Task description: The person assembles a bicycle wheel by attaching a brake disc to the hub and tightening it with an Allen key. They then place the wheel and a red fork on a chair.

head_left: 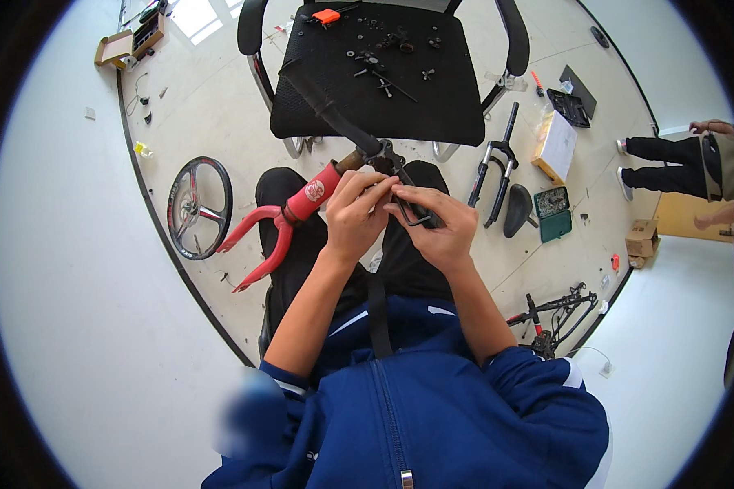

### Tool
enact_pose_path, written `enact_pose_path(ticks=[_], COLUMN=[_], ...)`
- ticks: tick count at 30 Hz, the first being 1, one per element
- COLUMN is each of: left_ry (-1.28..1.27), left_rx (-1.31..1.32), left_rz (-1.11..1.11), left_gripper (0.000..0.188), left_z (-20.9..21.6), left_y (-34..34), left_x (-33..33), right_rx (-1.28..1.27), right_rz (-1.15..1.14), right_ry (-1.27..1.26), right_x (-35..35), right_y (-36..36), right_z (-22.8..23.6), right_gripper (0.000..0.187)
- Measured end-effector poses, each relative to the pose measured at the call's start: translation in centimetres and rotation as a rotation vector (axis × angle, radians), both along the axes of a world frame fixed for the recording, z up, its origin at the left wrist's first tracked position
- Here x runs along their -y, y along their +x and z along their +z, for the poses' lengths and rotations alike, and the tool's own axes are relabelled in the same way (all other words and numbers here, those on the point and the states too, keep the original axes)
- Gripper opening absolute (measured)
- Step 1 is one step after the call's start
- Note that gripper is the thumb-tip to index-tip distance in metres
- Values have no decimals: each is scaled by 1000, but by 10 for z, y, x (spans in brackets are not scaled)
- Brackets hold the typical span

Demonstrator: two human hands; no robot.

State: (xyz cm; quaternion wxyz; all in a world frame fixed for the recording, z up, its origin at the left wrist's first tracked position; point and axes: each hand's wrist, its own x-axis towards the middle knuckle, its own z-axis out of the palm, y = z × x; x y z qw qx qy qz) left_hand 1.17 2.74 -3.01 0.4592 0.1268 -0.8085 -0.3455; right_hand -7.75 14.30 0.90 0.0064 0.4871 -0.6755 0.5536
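Note:
Across my lap lies a red bicycle fork (279, 244), its red head tube (311, 194) pointing up to a black stem (386, 155). A black handlebar (330, 110) runs through the stem, one end towards the chair and the other under my right hand. My left hand (355, 213) is closed, its fingertips pinched together just below the stem; what they hold is hidden. My right hand (442, 226) is closed on a thin black L-shaped hex key (418, 221), its fingertips meeting the left ones beside the handlebar.
A black chair (302, 114) ahead carries small bolts, parts and an orange-red item (326, 15). A wheel (200, 208) lies left. To the right are a suspension fork (497, 163), saddle (518, 210), green case (555, 226), boxes (556, 147) and frame (556, 318). Another person (677, 155) stands far right.

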Motion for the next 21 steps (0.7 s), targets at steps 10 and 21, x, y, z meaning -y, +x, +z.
enact_pose_path(ticks=[10,21], left_ry=[66,-16], left_rx=[14,28], left_rz=[21,-78], left_gripper=[25,23], left_z=[-2,5], left_y=[-1,2], left_x=[3,8], right_rx=[103,201], right_rz=[21,87], right_ry=[-7,82], right_x=[5,-3], right_y=[1,-7], right_z=[-1,1], right_gripper=[25,34])
